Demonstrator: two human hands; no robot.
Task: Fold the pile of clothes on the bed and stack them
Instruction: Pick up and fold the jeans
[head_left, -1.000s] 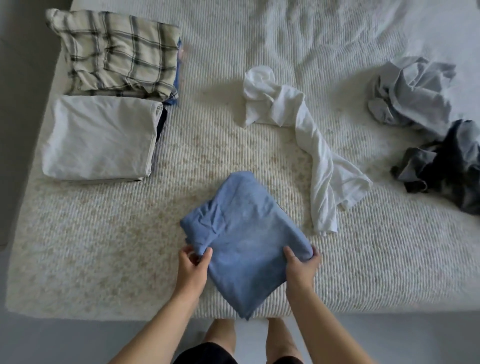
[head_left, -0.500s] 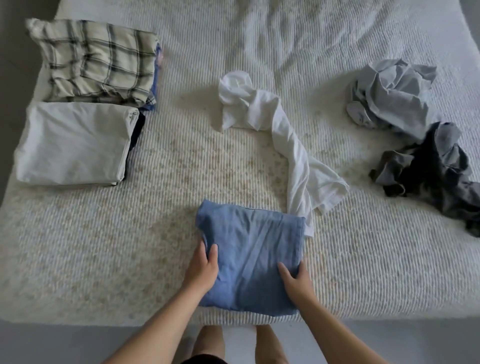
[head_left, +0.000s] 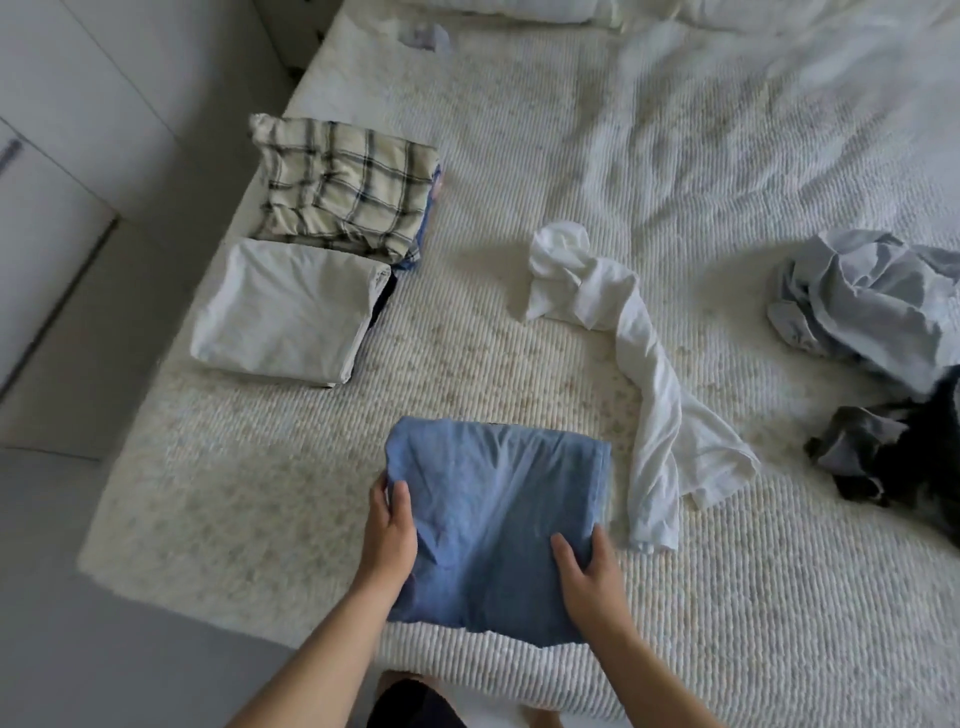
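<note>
You've got the folded blue cotton garment (head_left: 498, 525) lying near the front edge of the white ribbed bedspread (head_left: 571, 182), a bit left of centre. Your left hand (head_left: 390, 535) grips its left edge, thumb on top and fingers seemingly tucked under. Your right hand (head_left: 587, 571) does the same at the near right corner, w/ the thumb on the cloth. Both look closed on fabric rather than flat, tho the under-side fingers are hidden.

Risks from here:

- The near edge of the blue piece sits right at the bed's front lip. If you let go or slide it toward you, it could slip off to the floor.
- You hold only two spots on the near half. Lift it like that and the far layers will prob sag open — the fold undoes itself. Better to get your palms under the middle.
- The two stacks sit at the far left: the cream-and-black plaid folded shirt (head_left: 345, 189) and, nearer, the pale white folded cloth (head_left: 288, 312). Both lie close to the left edge of the bed, so a sloppy drop could push one over or leave the pile lopsided.
- The crumpled white long-sleeved top (head_left: 613, 332) lies just beside the blue piece on the right, its hem close to your right hand — a finger could snag it.

Still unfolded on the far right: a light grey-blue rumpled shirt (head_left: 872, 296) and a dark charcoal crumpled garment (head_left: 898, 457).
</note>
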